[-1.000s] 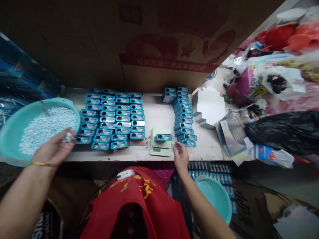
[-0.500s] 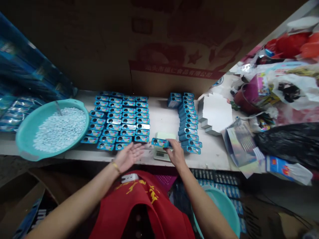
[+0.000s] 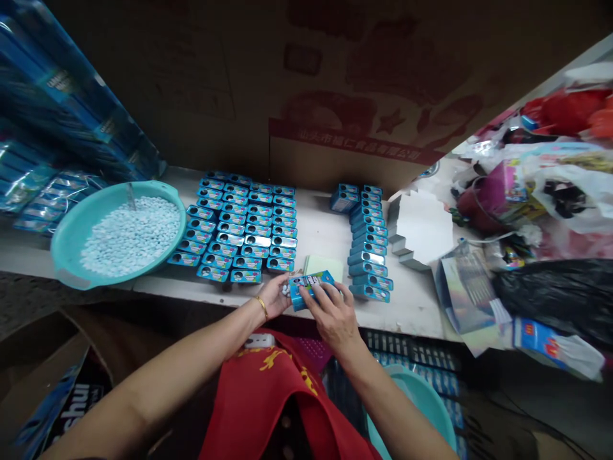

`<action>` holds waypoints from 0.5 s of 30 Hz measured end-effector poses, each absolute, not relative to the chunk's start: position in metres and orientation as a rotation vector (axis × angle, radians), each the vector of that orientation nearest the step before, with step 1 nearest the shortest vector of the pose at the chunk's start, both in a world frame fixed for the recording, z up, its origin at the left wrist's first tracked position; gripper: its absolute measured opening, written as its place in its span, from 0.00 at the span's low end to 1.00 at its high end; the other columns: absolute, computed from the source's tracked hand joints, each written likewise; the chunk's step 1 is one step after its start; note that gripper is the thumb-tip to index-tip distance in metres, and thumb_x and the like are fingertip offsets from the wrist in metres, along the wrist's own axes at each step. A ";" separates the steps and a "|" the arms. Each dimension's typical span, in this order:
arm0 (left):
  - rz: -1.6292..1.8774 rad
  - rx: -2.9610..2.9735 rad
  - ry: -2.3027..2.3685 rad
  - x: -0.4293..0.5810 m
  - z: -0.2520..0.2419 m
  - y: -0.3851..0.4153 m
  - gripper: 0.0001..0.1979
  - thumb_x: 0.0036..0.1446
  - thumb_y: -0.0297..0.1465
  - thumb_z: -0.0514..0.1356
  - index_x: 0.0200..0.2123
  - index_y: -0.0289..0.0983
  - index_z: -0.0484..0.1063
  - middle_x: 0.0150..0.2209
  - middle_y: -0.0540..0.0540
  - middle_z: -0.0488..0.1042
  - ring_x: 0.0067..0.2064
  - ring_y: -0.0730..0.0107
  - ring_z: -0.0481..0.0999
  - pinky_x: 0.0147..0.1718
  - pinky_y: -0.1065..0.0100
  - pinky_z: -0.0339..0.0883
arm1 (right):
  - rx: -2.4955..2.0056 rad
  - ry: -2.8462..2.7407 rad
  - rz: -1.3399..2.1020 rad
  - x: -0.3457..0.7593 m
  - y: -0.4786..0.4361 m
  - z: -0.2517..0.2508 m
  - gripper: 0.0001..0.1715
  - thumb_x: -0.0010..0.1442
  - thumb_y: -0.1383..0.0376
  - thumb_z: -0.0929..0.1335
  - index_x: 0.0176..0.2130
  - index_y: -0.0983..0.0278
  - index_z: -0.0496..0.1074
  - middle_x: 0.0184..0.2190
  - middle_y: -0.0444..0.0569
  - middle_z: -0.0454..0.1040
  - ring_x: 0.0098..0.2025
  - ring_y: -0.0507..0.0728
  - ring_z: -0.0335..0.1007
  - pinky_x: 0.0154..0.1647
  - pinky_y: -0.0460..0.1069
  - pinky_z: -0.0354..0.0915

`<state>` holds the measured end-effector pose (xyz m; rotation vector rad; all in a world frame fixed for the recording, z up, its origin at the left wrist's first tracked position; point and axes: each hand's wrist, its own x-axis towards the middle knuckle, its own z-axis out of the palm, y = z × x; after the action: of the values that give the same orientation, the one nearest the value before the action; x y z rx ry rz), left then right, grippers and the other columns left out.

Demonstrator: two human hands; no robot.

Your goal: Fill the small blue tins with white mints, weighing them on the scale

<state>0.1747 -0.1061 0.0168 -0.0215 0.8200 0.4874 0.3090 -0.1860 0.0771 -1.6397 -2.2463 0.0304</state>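
Some pellets beside held box, more in basin

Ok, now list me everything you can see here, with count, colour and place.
Carton: one, brown with red print, behind the table
Table: one, whitish, centre
Wrapped packs: several, blue, far left
Upper basin: one, turquoise, table's left end
Pellets: many, pale blue-white, in that basin
Left boxes: dozens, blue, beside it
Scale: one, pale green, table middle
Right boxes: about a dozen, blue, right of the scale
Stepped stack: one, white, right of those
Black bag: one, far right
Lower basin: one, turquoise, below the table
Clutter: many pieces, mixed colours, upper right
Held box: one, blue, at the hands
Apron: one, red, on the person
Left hand: one, pellets at its fingers
Right hand: one, gripping the held box
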 end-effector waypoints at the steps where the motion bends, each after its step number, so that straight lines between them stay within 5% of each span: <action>1: 0.510 -0.017 0.839 0.175 0.015 -0.106 0.11 0.52 0.29 0.53 0.37 0.29 0.69 0.29 0.41 0.73 0.28 0.69 0.72 0.30 0.66 0.65 | -1.674 -2.196 0.073 0.312 -0.187 0.074 0.23 0.55 0.71 0.60 0.50 0.55 0.60 0.43 0.48 0.67 0.46 0.58 0.58 0.51 0.58 0.48; 8: 0.553 -0.003 0.925 0.172 0.015 -0.101 0.05 0.50 0.24 0.55 0.29 0.28 0.69 0.27 0.42 0.72 0.29 0.71 0.72 0.31 0.70 0.67 | -1.728 -1.501 0.548 0.341 -0.192 0.024 0.20 0.50 0.71 0.60 0.44 0.60 0.62 0.41 0.49 0.65 0.45 0.58 0.60 0.46 0.56 0.57; 15: 0.472 0.100 0.896 0.158 0.023 -0.099 0.08 0.47 0.20 0.56 0.33 0.27 0.70 0.31 0.38 0.73 0.34 0.68 0.73 0.34 0.70 0.67 | -1.649 -0.982 0.809 0.368 -0.175 -0.035 0.21 0.46 0.66 0.64 0.42 0.64 0.59 0.36 0.47 0.66 0.38 0.55 0.64 0.41 0.51 0.62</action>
<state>0.1585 -0.0985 0.0227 0.0996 0.8960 0.4716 0.3683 -0.1752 -0.0352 -1.6495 -0.9819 0.8092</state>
